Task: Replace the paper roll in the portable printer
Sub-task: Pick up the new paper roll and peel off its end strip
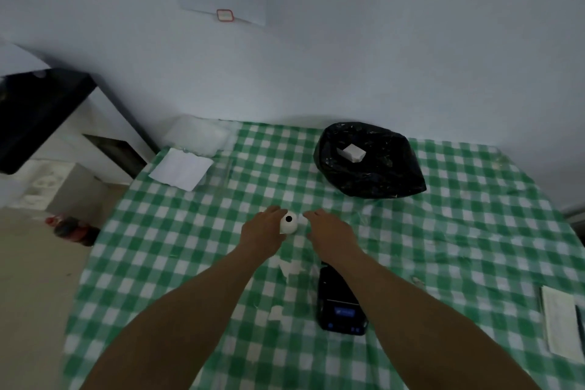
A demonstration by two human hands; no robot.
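Note:
A white paper roll [289,222] with a dark core hole faces me above the middle of the green checked table. My left hand [262,234] holds it from the left side. My right hand [329,231] is just right of the roll, its fingertips at a white bit of paper beside it; whether it grips this I cannot tell. The black portable printer [340,302] lies on the table nearer to me, partly under my right forearm, its blue-lit panel toward me. Small white paper scraps [289,267] lie left of the printer.
A black plastic bag [373,165] with a white block on it sits at the back right. A white sheet [180,168] and a clear bag lie at the back left. A notepad [560,323] rests at the right edge. The table's left edge drops to the floor.

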